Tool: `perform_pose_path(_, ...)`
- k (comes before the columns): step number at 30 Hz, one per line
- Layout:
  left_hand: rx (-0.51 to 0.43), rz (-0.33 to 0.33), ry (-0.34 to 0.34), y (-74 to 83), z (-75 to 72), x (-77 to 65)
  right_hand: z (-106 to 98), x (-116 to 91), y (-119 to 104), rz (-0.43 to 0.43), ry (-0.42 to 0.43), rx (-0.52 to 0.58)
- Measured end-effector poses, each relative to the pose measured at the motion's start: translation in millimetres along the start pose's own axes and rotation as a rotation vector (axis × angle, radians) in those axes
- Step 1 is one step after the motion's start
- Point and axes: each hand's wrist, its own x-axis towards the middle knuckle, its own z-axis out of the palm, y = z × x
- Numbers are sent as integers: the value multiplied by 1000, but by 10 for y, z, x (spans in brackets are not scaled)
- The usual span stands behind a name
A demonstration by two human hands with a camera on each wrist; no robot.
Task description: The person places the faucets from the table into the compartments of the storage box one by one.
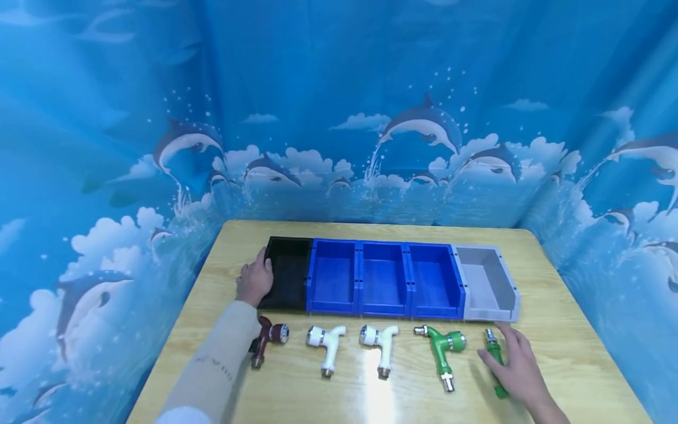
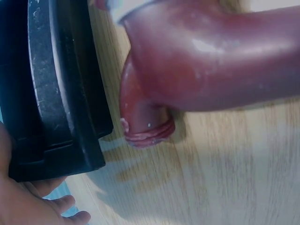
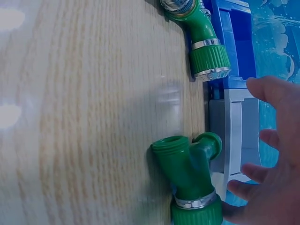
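In the head view my left hand grips the left side wall of the black bin, thumb at the rim and fingers outside it. The left wrist view shows those fingers beyond the bin's edge, with a dark red tap lying close by. My right hand hovers with fingers spread over the rightmost green tap, partly covering it. In the right wrist view this tap lies on the table beside the hand, its threaded mouth showing. Nothing is held in the right hand.
Three blue bins and a grey bin continue the row from the black one. Before them on the wooden table lie two white taps and another green tap. A dolphin-print curtain surrounds the table's back and sides.
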Motion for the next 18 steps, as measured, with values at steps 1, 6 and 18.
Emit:
perform_pose_path(1, 1, 4, -1, -3, -3, 6, 9, -3, -1, -1, -4, 0)
perform_pose_path(6, 20, 23, -6, -26, -5, 33, 27, -6, -15, -28, 15, -1)
perform_pose_path(18, -4, 33, 8, -18, -17, 32, -13, 61, -42, -86, 1, -20)
